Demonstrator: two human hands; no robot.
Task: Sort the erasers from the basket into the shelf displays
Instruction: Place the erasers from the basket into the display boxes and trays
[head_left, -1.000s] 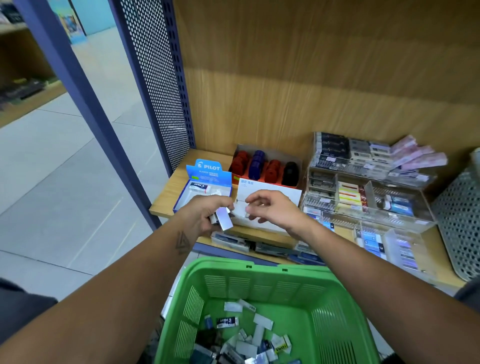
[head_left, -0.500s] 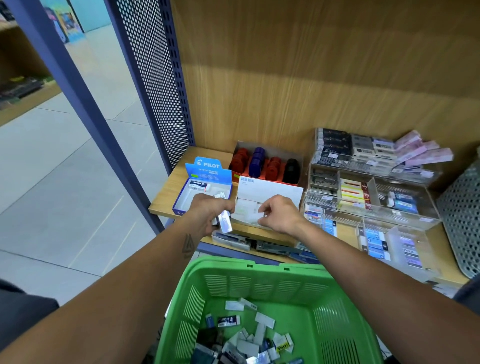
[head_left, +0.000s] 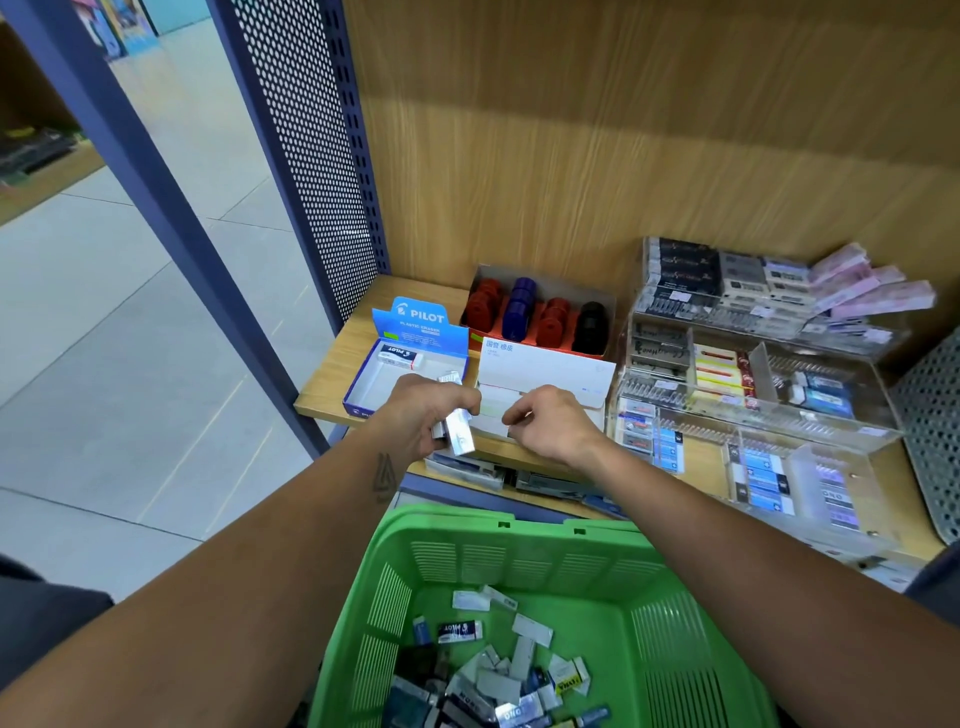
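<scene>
A green basket (head_left: 524, 530) sits low in front of me with several wrapped erasers (head_left: 498, 675) piled in it. My left hand (head_left: 421, 415) grips a small bundle of wrapped erasers (head_left: 460, 431) at the shelf's front edge. My right hand (head_left: 550, 423) hovers over the white display box (head_left: 545, 369), fingers curled, thumb and forefinger close together; whether they pinch an eraser I cannot tell. To the left stands a blue Pilot display box (head_left: 410, 358) with one Pilot eraser (head_left: 400, 356) inside.
Behind the boxes is a red tray of round red, blue and black items (head_left: 540, 317). Clear acrylic displays (head_left: 753, 395) with boxed erasers fill the shelf's right. A perforated grey bin (head_left: 935, 415) stands at far right; a blue perforated upright (head_left: 311, 156) borders the left.
My right hand dropped from above the white box down into it, then drew back slightly toward the front. My left hand stayed at the shelf edge with its bundle.
</scene>
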